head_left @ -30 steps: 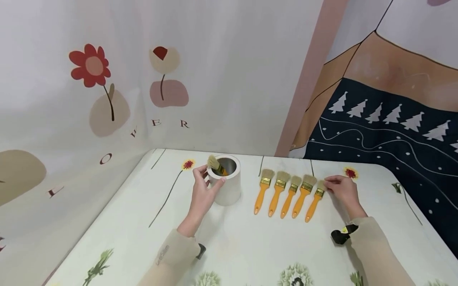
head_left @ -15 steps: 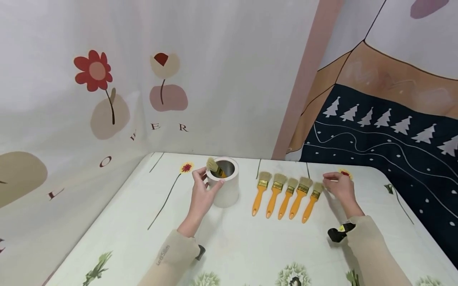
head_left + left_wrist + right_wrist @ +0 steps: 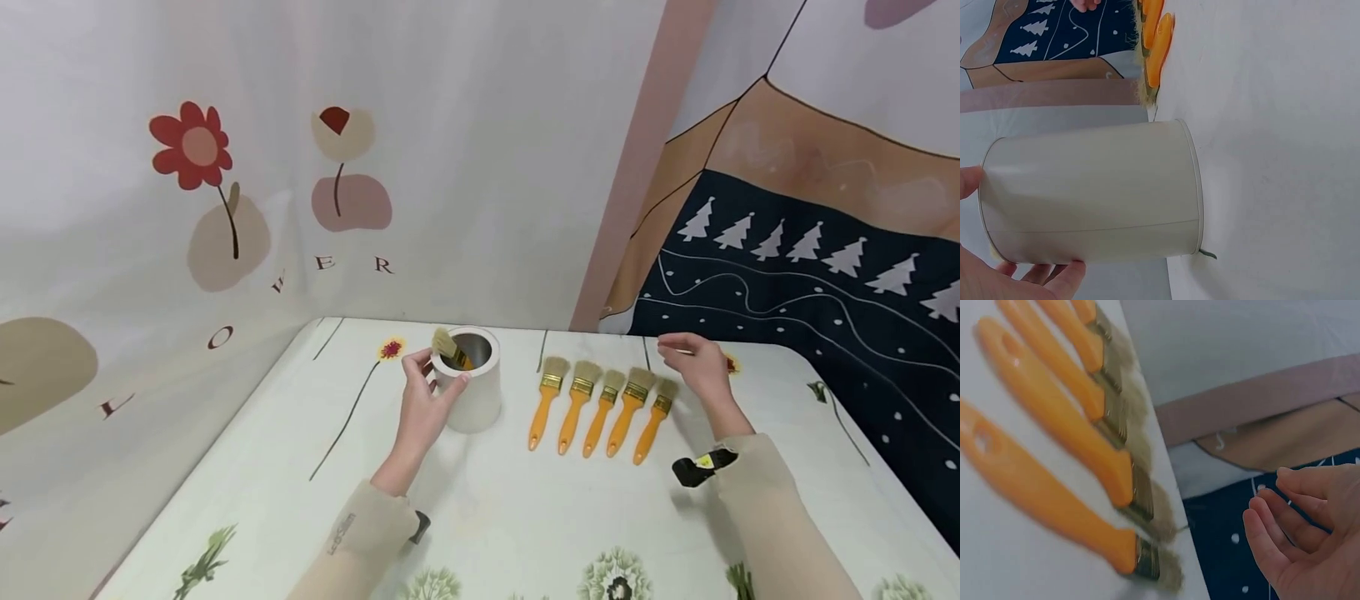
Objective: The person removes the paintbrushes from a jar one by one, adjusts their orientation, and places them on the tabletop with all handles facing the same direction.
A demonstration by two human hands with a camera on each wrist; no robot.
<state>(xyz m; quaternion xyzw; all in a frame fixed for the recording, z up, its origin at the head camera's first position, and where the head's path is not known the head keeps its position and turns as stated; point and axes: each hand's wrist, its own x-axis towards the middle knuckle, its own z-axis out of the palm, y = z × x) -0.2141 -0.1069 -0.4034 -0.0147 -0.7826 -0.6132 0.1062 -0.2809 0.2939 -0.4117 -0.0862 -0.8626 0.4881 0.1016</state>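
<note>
A white cylindrical can [image 3: 476, 403] stands upright on the table, its inside grey. My left hand [image 3: 426, 405] holds it at the left, thumb at the rim and fingers round the side. One paintbrush [image 3: 450, 346] sits in the can, bristles up and leaning over the rim beside my fingers; its lower part is hidden. To the right, several paintbrushes [image 3: 607, 413] with orange handles lie in a row, bristles pointing away from me. My right hand [image 3: 701, 367] hovers just beyond the rightmost paintbrush [image 3: 1054, 500], fingers loosely bent and holding nothing.
The table [image 3: 525, 517] has a white cloth with printed flowers. A pale curtain [image 3: 480, 167] rises behind its far edge, and a dark blue printed cloth [image 3: 787, 292] hangs at the right. A black wrist camera [image 3: 701, 468] sticks out from the right sleeve.
My right hand has come away from the rightmost paintbrush's bristles, moving up and slightly left, with its fingers more extended. The left hand and the can stay put; the head view shifted slightly.
</note>
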